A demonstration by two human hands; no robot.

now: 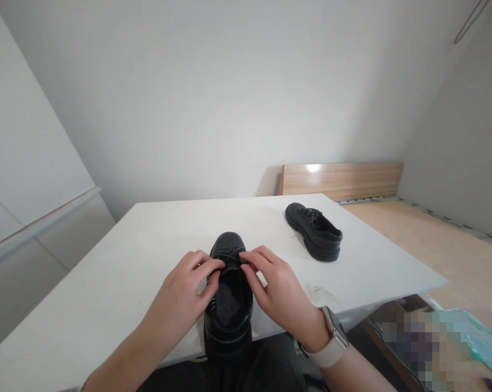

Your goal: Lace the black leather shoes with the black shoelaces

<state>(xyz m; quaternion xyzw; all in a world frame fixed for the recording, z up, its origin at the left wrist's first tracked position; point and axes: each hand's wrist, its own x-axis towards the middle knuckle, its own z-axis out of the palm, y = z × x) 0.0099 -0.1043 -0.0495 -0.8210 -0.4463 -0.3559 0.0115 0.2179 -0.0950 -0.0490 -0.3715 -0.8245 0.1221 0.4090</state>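
Observation:
A black leather lace-up shoe (pixel 228 239) stands at the table's near edge, its toe pointing away from me and its heel toward my lap. Both hands meet over its black shoelaces (pixel 231 252), one on each side of the opening. My left hand (pixel 189 286) is closed, thumb and fingers pinching a lace at the left of the tongue. From the right, my right hand (pixel 275 280) pinches a lace between thumb and fingertips. The lace ends are mostly hidden by my fingers. A matching black shoe (pixel 314 231), laces tied, sits farther back at the right.
Both shoes are on a white table (pixel 156 228). A wooden board (pixel 339 179) and a light wooden surface (pixel 409 234) lie beyond its right side. Below the right edge is a blurred pile of items with a teal packet (pixel 485 329). A wall rises behind.

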